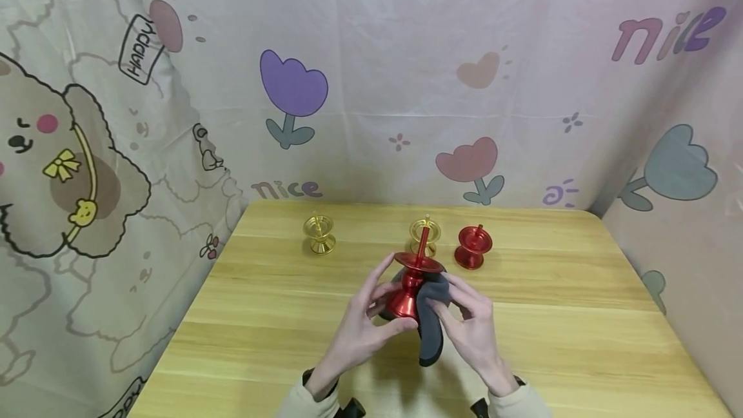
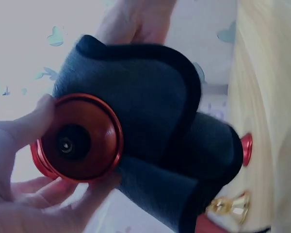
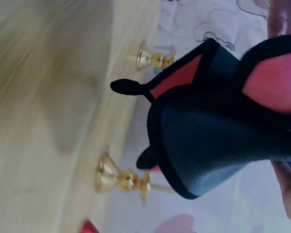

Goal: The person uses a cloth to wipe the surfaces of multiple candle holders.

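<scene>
A shiny red metal candlestick point(image 1: 404, 304) with a flared base, a round drip plate and a thin upright stem is tilted above the wooden table. My left hand point(image 1: 360, 328) grips it by the base, thumb on the near side; the left wrist view looks at the hollow underside of the base point(image 2: 104, 131). In my right hand point(image 1: 475, 324) is a dark grey cloth point(image 1: 431, 331), pinched and wrapped against the candlestick's middle. Black edging and a pinkish-red reverse side show on the cloth point(image 3: 203, 136) in the right wrist view.
Behind the hands on the wooden table point(image 1: 551, 334) stand a gold candlestick point(image 1: 320, 235) at the left, another gold one point(image 1: 432, 231) partly hidden by the held one, and a smaller red one point(image 1: 472, 249). Printed fabric point(image 1: 383, 82) hangs around the table's back and sides.
</scene>
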`<state>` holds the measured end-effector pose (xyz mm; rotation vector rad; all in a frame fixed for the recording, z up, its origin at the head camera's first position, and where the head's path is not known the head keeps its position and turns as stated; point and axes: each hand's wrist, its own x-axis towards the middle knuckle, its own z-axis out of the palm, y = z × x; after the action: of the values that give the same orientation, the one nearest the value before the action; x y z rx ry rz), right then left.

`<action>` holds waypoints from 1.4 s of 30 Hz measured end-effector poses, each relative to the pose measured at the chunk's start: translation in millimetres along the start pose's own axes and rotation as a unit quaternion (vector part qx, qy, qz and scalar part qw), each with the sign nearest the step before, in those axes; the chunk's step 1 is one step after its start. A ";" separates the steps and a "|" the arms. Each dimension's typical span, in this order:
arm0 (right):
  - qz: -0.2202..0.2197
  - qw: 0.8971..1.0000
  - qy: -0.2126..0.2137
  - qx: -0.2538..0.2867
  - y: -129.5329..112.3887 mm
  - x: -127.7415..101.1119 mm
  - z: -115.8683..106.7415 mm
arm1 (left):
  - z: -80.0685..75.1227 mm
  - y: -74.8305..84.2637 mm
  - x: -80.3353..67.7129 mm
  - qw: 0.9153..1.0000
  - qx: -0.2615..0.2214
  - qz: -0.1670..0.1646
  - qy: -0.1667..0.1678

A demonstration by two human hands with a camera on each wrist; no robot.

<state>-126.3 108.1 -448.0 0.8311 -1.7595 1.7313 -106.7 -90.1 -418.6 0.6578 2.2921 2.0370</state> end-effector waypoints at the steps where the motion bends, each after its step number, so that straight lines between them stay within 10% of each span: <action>1: 0.009 1.000 0.007 0.016 0.2 -0.1 -0.4 | -0.7 -0.7 0.1 1.000 -0.021 -0.002 -0.012; 7: 0.067 0.993 0.049 0.080 3.3 -1.9 -2.4 | -1.3 0.2 0.5 0.993 -0.092 -0.044 -0.062; 14: 0.058 0.997 0.043 0.036 6.2 -1.6 0.5 | 4.0 6.7 1.7 0.992 -0.067 -0.108 -0.010; 22: -0.082 0.993 0.061 -0.062 6.2 1.8 5.5 | 2.0 5.0 0.2 0.999 0.046 -0.005 0.017; 25: -0.062 0.996 0.058 -0.034 6.6 1.4 4.8 | -1.6 0.4 0.5 1.000 0.015 0.021 -0.009; 34: 0.118 0.989 0.076 0.051 3.0 -3.2 0.9 | 2.0 -2.7 -0.8 0.993 -0.105 -0.024 -0.044; 42: 0.029 0.996 0.082 0.032 0.9 -2.0 7.6 | 13.1 2.5 -0.6 0.996 -0.065 -0.062 0.025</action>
<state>-125.3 100.7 -450.3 0.6493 -1.6424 1.8458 -101.7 -77.7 -418.4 0.4507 2.1411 2.1450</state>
